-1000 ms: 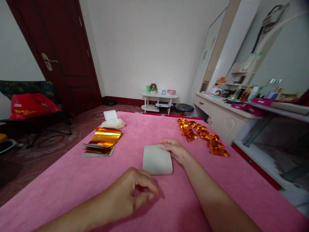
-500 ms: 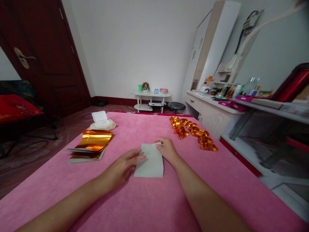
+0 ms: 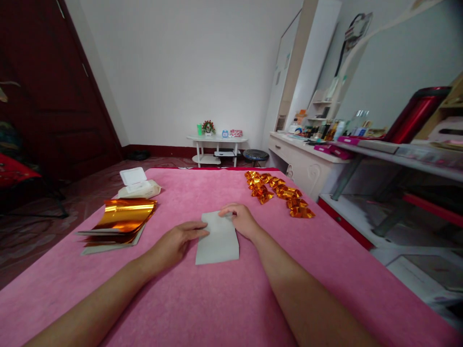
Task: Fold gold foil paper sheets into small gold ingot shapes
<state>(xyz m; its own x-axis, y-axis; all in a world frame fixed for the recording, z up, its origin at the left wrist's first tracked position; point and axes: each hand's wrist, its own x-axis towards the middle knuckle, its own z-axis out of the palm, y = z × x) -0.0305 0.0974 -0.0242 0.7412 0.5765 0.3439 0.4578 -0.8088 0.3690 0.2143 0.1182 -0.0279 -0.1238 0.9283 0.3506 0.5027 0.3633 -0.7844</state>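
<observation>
A pale grey-green folded paper lies on the pink cloth in front of me, longer than it is wide. My left hand rests at its left edge, fingers stretched out and the tips touching the paper. At the top right corner, my right hand has its fingers bent over the edge and closed on the paper. A stack of shiny gold foil sheets with pale backs lies to the left. Several folded gold foil pieces sit in rows at the far right.
Behind the foil stack is a wipes pack with its white lid up. Pink cloth covers the table. Beyond it stand a small white table and a round stool. A dressing table with bottles is at the right.
My view has turned slightly right. The right fingers have shifted inward along the paper's top edge. The left hand stays at the left edge, its fingers closer together.
</observation>
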